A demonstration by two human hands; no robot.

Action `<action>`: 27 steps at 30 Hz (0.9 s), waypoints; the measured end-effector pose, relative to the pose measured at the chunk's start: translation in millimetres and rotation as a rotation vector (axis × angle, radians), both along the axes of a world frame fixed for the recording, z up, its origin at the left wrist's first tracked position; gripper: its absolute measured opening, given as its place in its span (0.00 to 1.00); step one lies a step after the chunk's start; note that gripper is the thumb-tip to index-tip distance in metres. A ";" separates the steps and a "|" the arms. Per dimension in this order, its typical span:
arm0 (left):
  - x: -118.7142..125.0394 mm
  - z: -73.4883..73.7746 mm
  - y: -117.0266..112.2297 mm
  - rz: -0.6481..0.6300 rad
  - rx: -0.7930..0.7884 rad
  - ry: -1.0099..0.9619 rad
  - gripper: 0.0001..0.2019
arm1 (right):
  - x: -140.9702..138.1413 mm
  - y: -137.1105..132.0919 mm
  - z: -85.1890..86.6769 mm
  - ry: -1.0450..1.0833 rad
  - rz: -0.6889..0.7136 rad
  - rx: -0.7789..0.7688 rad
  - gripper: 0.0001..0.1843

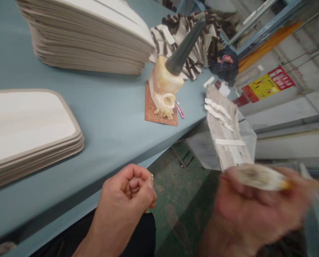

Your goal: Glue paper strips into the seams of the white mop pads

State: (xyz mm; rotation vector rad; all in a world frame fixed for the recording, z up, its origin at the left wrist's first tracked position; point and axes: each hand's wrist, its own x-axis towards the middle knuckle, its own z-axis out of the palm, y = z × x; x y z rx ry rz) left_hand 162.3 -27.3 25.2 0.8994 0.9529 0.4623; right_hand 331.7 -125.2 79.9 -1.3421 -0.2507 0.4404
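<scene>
Presently, left hand [130, 192] curled closed by the blue smooth-topped table's [108, 117] near edge, tiny pale speck [152, 176] at thumb tip, pinched or stuck unclear; right hand [256, 210], out past that edge, grips a blurred, whitish, grey-smudged oblong object [261, 176]. Judgement: steady right wrist, light left fingertips give better control.
</scene>
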 end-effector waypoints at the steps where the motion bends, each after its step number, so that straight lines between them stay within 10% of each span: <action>1: 1.5 3.7 -1.0 -0.050 0.009 -0.053 0.12 | -1.9 7.6 -8.5 0.019 -0.013 0.036 0.23; 9: 0.3 -8.7 1.7 -0.115 0.173 -0.110 0.20 | -27.0 48.2 -73.6 0.937 -0.017 0.165 0.23; 18: -0.8 -3.2 5.3 -0.232 0.154 -0.135 0.24 | -23.3 51.2 -77.7 0.972 0.008 0.129 0.19; 27: -0.3 -17.3 4.0 -0.410 -0.187 -0.276 0.21 | -14.8 44.6 -92.5 0.701 0.179 0.112 0.31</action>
